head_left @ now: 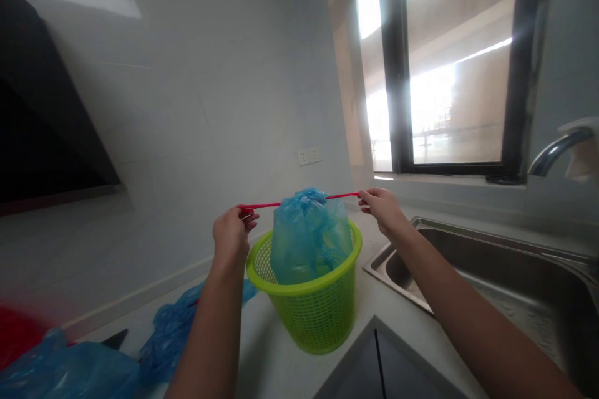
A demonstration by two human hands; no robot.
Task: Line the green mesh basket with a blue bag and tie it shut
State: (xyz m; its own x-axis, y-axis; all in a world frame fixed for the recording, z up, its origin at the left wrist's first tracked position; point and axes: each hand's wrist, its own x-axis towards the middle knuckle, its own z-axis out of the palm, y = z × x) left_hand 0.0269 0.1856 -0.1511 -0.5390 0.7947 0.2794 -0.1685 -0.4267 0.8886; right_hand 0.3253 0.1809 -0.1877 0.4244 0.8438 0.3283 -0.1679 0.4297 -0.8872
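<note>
Left hand (231, 234) at 9 o'clock and right hand (381, 206) at 3 o'clock of the blue bag (309, 234), fingers pinched shut on the red drawstring (276, 204), stretched taut. Bag seated inside green basket (309, 299) on the counter (271, 349), sink (491, 274) at 3 o'clock. Likely risk: cord snapped or thin film torn by harder pulling; light basket tipped.

Blue bag (309, 234); green basket (313, 308); red drawstring (269, 204)

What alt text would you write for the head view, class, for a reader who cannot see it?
Two hands, left hand and right hand, pull a red drawstring taut across the gathered top of a blue bag sitting in a green basket on a kitchen counter. A steel sink lies to the right.
</note>
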